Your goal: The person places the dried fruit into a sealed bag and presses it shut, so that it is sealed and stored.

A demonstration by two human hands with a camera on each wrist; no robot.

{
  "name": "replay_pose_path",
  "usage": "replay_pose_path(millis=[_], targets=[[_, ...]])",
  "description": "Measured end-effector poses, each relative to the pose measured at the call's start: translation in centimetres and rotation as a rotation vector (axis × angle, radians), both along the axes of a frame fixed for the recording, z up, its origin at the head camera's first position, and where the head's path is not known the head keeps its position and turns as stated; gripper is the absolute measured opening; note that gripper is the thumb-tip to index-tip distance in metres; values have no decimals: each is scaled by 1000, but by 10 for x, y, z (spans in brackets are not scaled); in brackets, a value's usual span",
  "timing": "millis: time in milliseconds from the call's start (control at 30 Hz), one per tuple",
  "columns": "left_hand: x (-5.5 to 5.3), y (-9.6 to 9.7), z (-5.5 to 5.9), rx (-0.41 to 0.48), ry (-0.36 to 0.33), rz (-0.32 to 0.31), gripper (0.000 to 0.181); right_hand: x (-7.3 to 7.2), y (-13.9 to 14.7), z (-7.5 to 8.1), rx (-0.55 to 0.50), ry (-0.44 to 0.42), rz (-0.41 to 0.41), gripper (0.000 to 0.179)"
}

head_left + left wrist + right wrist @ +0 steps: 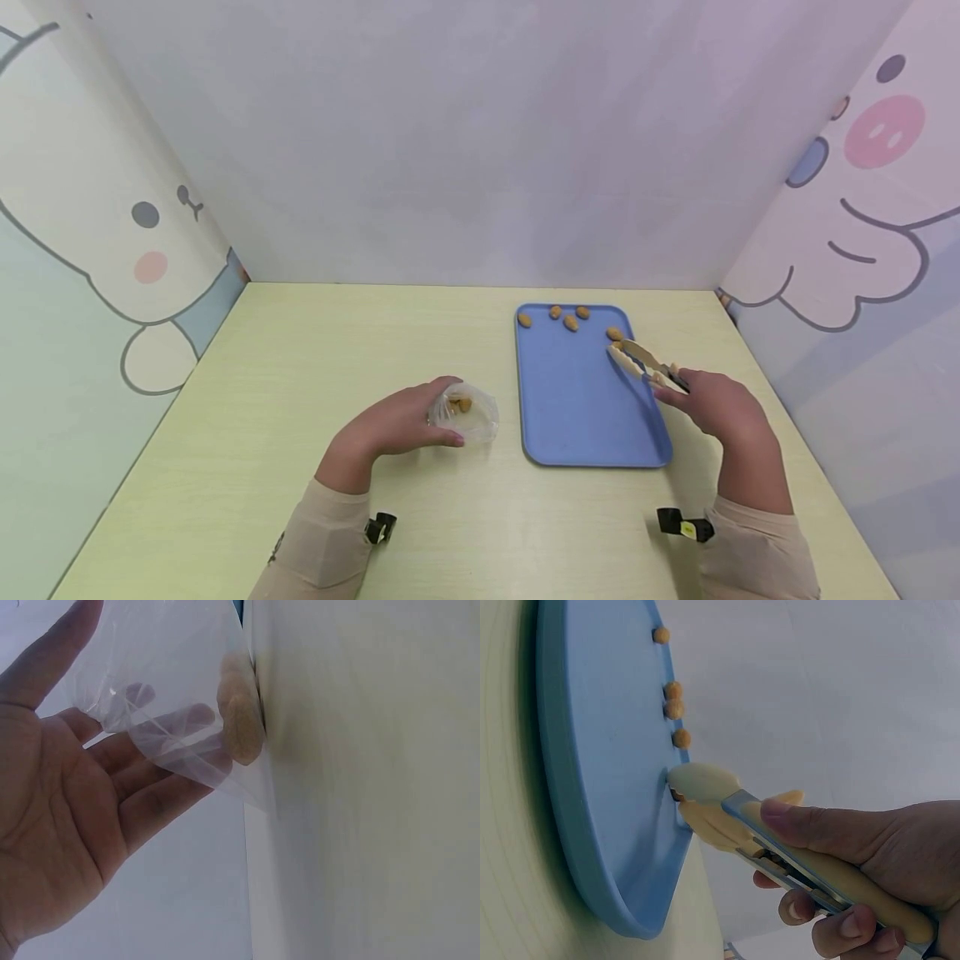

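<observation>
Nuts [571, 322], brown and oval, lie along the far edge of the blue tray [577, 400], with two more near its far right corner and a few inside a clear plastic bag [484, 417] to the tray's left. Around that bag curves the left hand [401, 419], its thumb on the near side and its slightly parted fingers behind the film, seen through it in the left wrist view; the broad, loose hold probably lets the mouth gape upward instead of crumpling. Low in the bag, the nuts sit close to the pale table [315, 350], which likely helps the limp film hold its shape. The right hand [723, 406] grips the tongs [632, 352] from the tray's right side, thumb along one arm and fingers curled under the other, presumably so that a squeeze can bring the tips together. Those tips stand apart, angled down around a nut at the tray's right edge; whether they pinch it, I cannot tell. Tray and bag are near each other, each seemingly within easy reach of one hand.
</observation>
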State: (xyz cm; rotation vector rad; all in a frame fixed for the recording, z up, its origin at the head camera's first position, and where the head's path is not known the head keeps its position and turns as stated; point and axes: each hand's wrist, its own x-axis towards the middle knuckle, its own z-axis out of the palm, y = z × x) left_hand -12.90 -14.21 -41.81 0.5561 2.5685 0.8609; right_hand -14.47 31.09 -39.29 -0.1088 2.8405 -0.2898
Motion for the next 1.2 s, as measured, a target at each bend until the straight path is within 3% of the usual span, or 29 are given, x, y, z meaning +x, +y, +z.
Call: replay_pose_path(millis=[767,1067,1200], targets=[[-1,0,0,2,7,-4,86,-2,0,-2,-12,30,11,44],[-2,-1,-1,1,8,-1,86,-1,-1,0,-3,70,30,68],[-2,-1,-1,2,6,1,86,1,-5,4,-22,131,61,56]])
